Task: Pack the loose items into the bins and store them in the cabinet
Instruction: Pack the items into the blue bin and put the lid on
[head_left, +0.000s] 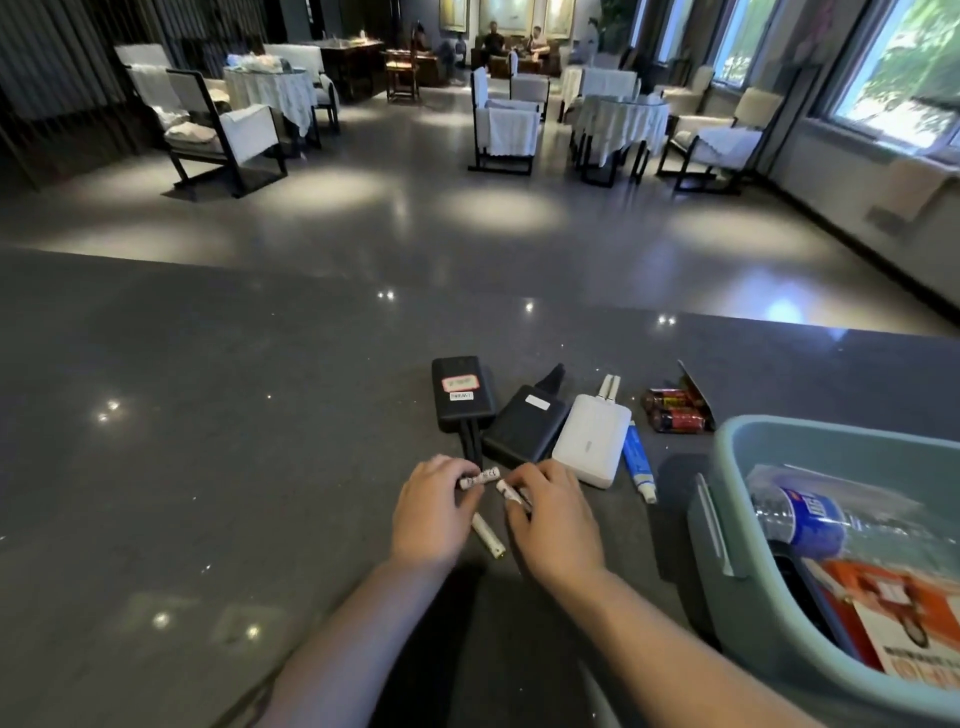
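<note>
White batteries are the thing in play here. The left hand (431, 506) pinches one white battery (480, 477) at its fingertips, long axis running left to right with its far end tipped slightly up toward the right. The right hand (550, 519) has its fingers curled round a second battery (506, 490), that one pointing up and left toward the first, the two ends nearly meeting. A third battery (488, 535) lies loose on the table between the wrists, slanting from far-left to near-right.

Just beyond the hands sit a black power bank with stickers (462, 395), a second black power bank (524, 431) turned at an angle, and a white power bank (592, 447), all close together, long axes pointing roughly away. A blue-and-white tube (639, 462) lies right of the white one, and some red and black batteries (675, 410) are farther right.

The table (208, 441) is dark grey polished stone with ceiling lights reflected in it. A teal bin (737, 467) sits at the near right, already holding a water bottle and an orange-and-white box. The whole left half of the table is open, and its far edge runs across well beyond the items. Past that is a glossy lounge floor with covered chairs, round tables and big windows on the right.
</note>
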